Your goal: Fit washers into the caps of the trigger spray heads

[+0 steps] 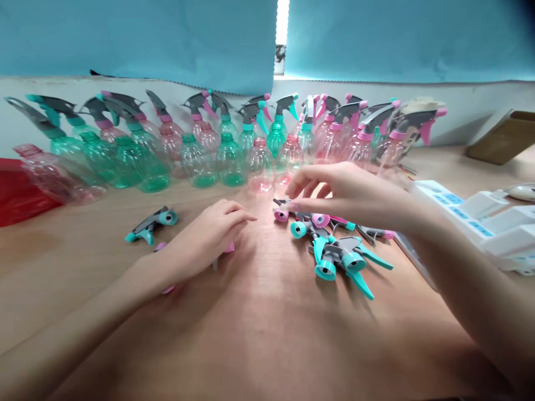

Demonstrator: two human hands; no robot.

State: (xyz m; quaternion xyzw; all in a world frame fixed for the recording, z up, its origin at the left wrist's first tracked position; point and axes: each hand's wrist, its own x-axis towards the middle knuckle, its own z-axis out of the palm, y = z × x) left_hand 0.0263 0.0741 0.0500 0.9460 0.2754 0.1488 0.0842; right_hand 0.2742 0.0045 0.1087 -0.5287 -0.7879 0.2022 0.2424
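Note:
My left hand point(217, 228) is over the table left of centre, fingers stretched to the right and nothing visible in them. Beneath it, a pink-and-grey spray head point(229, 247) is mostly hidden. My right hand point(334, 189) hovers with curved, parted fingers over a pile of trigger spray heads. Its thumb is close to a spray head with a pink collar point(281, 214); whether they touch I cannot tell. Nearer me in the pile lie turquoise-and-grey spray heads point(340, 259). Another turquoise spray head point(152, 224) lies to the left of my left hand.
Along the wall stand several clear bottles with spray heads on. In front are open-necked green bottles point(231, 161) and pink bottles point(261, 167). A red object point(25, 192) is at far left. A white power strip point(455, 209) and a brown box point(504, 136) are right.

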